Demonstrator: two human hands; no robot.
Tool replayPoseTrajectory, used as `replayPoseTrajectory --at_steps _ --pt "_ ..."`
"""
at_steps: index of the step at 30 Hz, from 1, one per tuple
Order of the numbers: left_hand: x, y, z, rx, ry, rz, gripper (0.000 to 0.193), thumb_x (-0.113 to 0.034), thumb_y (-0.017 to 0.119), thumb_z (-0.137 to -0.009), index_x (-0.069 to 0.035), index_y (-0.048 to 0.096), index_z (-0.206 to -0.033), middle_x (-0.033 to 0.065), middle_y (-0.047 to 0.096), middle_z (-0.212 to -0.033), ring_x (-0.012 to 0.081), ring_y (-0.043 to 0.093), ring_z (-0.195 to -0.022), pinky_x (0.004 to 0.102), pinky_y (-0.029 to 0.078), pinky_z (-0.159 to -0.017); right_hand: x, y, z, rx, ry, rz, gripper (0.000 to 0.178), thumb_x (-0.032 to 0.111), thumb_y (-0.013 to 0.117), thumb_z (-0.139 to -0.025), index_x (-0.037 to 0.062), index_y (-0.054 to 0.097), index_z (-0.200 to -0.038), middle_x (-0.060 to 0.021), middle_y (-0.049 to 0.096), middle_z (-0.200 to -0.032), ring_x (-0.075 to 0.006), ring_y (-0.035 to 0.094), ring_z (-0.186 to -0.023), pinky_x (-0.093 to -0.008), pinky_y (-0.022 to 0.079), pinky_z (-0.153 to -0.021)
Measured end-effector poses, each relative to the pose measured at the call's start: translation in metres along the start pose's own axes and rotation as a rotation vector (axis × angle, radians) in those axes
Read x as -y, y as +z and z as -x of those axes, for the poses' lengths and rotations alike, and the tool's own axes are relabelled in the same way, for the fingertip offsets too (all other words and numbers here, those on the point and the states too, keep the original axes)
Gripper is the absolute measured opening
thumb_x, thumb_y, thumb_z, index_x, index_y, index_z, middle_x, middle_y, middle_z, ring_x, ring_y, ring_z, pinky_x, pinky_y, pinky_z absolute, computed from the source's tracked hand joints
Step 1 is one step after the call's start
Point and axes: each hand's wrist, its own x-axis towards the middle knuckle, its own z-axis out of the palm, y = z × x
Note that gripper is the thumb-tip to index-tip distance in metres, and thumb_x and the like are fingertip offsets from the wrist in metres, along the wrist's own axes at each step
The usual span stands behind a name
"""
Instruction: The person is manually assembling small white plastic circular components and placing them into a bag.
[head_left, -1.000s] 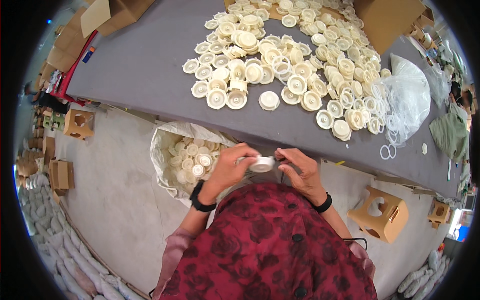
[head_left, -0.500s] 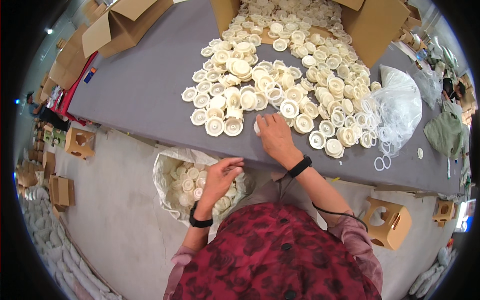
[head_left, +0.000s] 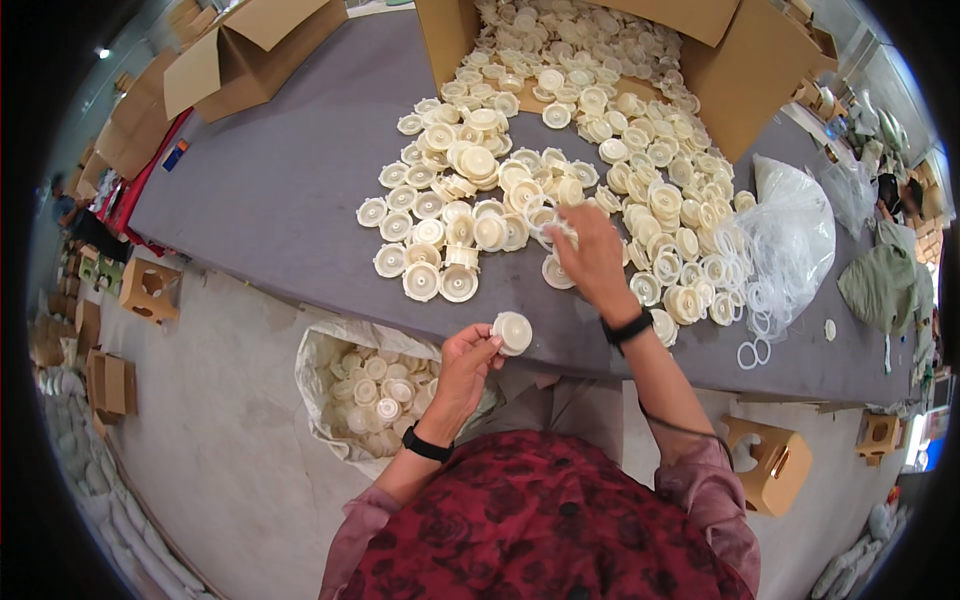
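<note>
My left hand [head_left: 470, 365], in front of the table's near edge, pinches a round off-white plastic cap [head_left: 513, 333] between thumb and fingers. My right hand [head_left: 595, 262] reaches over the pile of similar caps [head_left: 475, 160]. Its fingertips are at a thin white ring [head_left: 541, 222] lying among them; they are blurred, so whether they grip it is unclear. Partly beside that hand lies a single cap [head_left: 557, 272]. Below my left hand, a white woven sack [head_left: 312, 375] stands on the floor with many caps inside.
An open cardboard box [head_left: 765, 70] spills caps onto the grey table [head_left: 280, 190]. Right of the pile lies a clear plastic bag [head_left: 795, 225] with loose white rings beside it. Another open carton [head_left: 245, 65] stands at the far left. A brown stool [head_left: 775, 468] is at the lower right.
My left hand has risen from over the sack toward the table edge and now holds a cap. My right hand has moved from the table's front to the rings in the pile.
</note>
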Motion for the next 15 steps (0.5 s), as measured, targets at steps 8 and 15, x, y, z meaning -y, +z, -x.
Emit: replayPoseTrajectory --at_steps 8,15 --pt "0.0 -0.001 0.015 0.02 -0.042 0.027 0.01 -0.009 0.063 -0.092 -0.004 0.063 -0.101 0.0025 0.066 -0.087 0.009 0.059 -0.071 0.0229 0.043 -0.062 -0.027 0.021 -0.024 -0.116 0.115 0.024 0.007 0.013 0.07 -0.08 0.0054 0.069 -0.079 -0.0103 0.066 -0.082 -0.0304 0.061 -0.085 -0.0427 0.048 -0.074" --pt "-0.004 0.017 -0.001 0.031 -0.056 0.097 0.014 -0.011 0.062 -0.094 -0.002 0.062 -0.105 0.0051 0.067 -0.096 0.0116 0.063 -0.082 0.0255 0.051 -0.071 0.047 -0.022 0.045 -0.064 -0.107 -0.127 0.014 0.0 0.069 -0.074 0.0038 0.069 -0.088 -0.0079 0.064 -0.081 -0.0263 0.061 -0.072 -0.0352 0.049 -0.059"
